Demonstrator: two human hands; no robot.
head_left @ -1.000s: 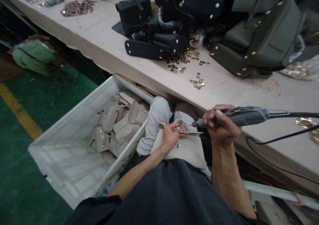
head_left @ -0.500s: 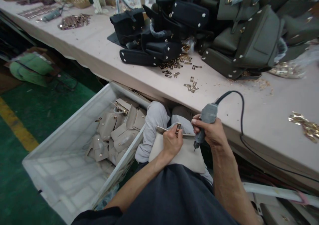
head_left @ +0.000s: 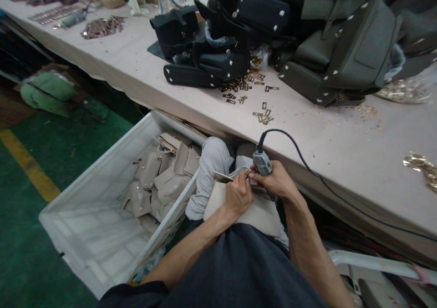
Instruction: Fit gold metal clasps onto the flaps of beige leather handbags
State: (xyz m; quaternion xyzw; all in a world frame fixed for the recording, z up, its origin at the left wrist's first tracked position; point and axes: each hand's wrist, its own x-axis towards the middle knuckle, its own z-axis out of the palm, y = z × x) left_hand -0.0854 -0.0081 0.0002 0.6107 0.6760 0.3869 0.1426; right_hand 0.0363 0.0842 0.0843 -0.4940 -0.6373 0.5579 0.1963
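The person's right hand (head_left: 282,180) has its grip wrapped around a grey power tool (head_left: 262,162), which stands tilted with its cable end uppermost and its lower end pointing down beside the bag. Any marking on the tool's casing is too small to read. A black cable (head_left: 316,175) arches from its top and runs off across the worktop (head_left: 307,137) toward the right.

The left hand (head_left: 241,194) has its grip closed on a small gold fitting (head_left: 246,173) at the upper edge of a cream bag (head_left: 262,210); the fingers partly hide the fitting, and it is too small for any stamp to be made out. The thumb and forefinger of the right hand meet the left fingertips there. The cream bag lies across the person's lap, over light grey trousers (head_left: 210,180).

Left of the lap, a white crate (head_left: 99,228) stands beside the worktop with a heap of cream bags (head_left: 149,169) in its far part, several showing gold hardware. On the worktop, black bags (head_left: 208,64) and olive bags (head_left: 362,48) are piled, with white spots at their corners too indistinct to read as labels. Loose gold plates (head_left: 239,86) are scattered in front of them, and any engraving on these is blurred. More gold pieces (head_left: 421,169) lie at the right. A second grey tool (head_left: 73,20) rests at the far left, near a pile of metal parts (head_left: 102,27). A yellow stripe (head_left: 30,167) crosses the green floor (head_left: 20,235).
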